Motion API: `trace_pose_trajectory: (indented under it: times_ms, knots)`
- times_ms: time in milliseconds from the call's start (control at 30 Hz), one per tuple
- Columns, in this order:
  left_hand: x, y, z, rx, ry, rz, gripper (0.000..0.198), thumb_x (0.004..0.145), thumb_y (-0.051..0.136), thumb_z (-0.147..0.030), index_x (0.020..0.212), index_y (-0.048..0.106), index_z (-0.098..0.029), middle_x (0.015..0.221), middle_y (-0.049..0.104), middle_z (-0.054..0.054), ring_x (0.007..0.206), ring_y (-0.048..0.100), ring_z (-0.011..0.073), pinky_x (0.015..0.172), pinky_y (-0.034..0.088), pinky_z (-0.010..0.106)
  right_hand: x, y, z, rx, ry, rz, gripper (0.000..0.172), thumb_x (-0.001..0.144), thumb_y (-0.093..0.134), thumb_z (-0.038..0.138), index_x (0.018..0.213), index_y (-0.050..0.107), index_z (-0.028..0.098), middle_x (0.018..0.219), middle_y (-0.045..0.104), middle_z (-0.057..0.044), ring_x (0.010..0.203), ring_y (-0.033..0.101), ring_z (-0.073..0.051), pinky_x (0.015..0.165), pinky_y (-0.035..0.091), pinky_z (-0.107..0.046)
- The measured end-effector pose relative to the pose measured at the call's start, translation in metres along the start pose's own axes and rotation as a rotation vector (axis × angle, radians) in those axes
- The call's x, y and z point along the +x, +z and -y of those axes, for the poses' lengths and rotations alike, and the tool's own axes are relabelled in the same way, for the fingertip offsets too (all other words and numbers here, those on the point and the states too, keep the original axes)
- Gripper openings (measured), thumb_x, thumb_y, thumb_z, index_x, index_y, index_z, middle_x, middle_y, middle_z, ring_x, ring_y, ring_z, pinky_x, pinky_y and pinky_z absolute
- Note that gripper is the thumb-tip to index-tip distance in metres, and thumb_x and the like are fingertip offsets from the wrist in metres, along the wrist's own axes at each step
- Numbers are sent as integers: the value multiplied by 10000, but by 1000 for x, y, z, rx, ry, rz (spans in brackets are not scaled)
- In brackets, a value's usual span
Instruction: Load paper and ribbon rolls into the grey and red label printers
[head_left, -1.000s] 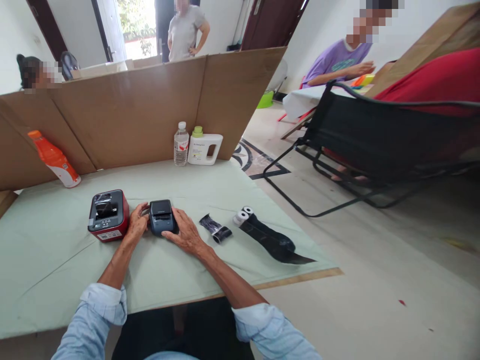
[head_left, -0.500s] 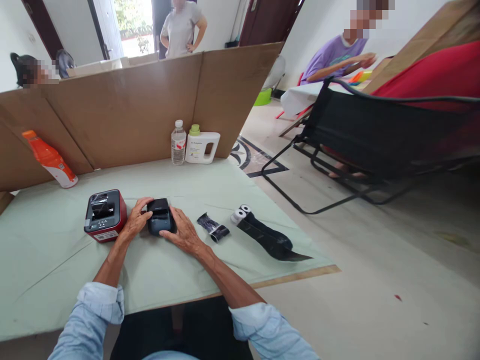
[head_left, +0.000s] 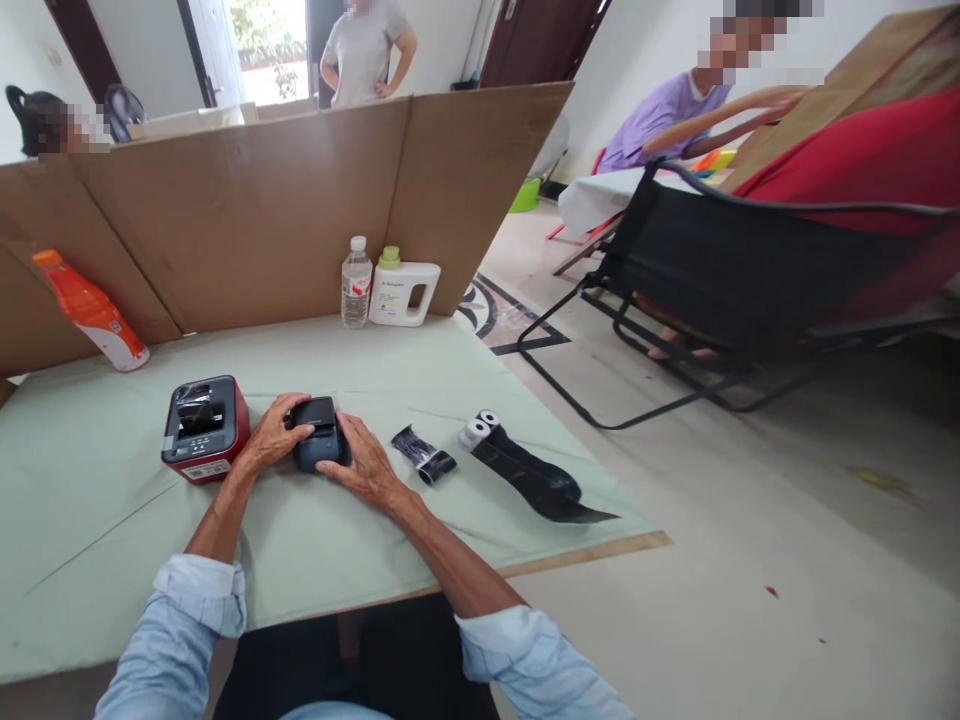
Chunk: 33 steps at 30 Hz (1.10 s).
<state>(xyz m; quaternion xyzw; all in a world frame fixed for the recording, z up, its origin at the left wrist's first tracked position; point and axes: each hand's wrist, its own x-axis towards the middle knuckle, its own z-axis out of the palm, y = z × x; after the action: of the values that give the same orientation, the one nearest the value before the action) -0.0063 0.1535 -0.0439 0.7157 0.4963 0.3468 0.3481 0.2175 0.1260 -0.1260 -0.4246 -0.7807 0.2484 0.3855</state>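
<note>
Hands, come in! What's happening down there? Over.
Left hand and right hand: both gripping dark device. Device between them, top in view. Red box close beside left hand.

I observe one camera, head-mounted, facing forward and downward. From above the wearer's lap, it covers the tabletop at close range, the cardboard panel beyond, and the floor to the right.

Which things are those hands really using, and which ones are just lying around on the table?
In use:
- small dark device, with the left hand and right hand on it

Seemingly just lying about, not held:
- red-and-black box
- short black strip
- long black strip
- orange bottle
- clear bottle
- white jug
</note>
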Motion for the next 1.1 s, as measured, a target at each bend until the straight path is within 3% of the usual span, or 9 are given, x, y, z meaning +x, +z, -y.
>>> trace_pose_trajectory:
  times_ms: [267,467,767,1100]
  knots:
    - [-10,-1,-2,-18,-7,-37,588,772,800,-325,1334,697,-184,1373,686,138,1274,636,319,1118,500,465,-4,-6,8,46,-63,-17,906,887,798,474,1637,364,205,1535,556,-197,1426,552,-355,1202,465,-549]
    - [-13,2,0,-4,-34,-76,578,798,787,-350,1342,687,-183,1350,707,133,1239,657,311,1066,527,438,-4,-11,12,50,-37,1,910,884,797,465,1643,353,229,1529,559,-181,1417,560,-349,1184,483,-544]
    - [-10,6,-7,-6,-87,-158,509,821,752,-400,1274,711,-171,1252,751,111,1029,707,253,883,570,353,-4,-13,16,78,2,4,860,885,790,464,1611,399,218,1525,549,-178,1420,551,-345,1200,471,-532]
    - [8,11,-8,-131,-175,-253,491,807,744,-562,1087,765,-159,1093,797,103,1028,719,269,932,546,366,-1,-14,15,138,-7,-13,768,939,726,473,1599,428,215,1510,545,-184,1358,586,-331,1137,531,-515]
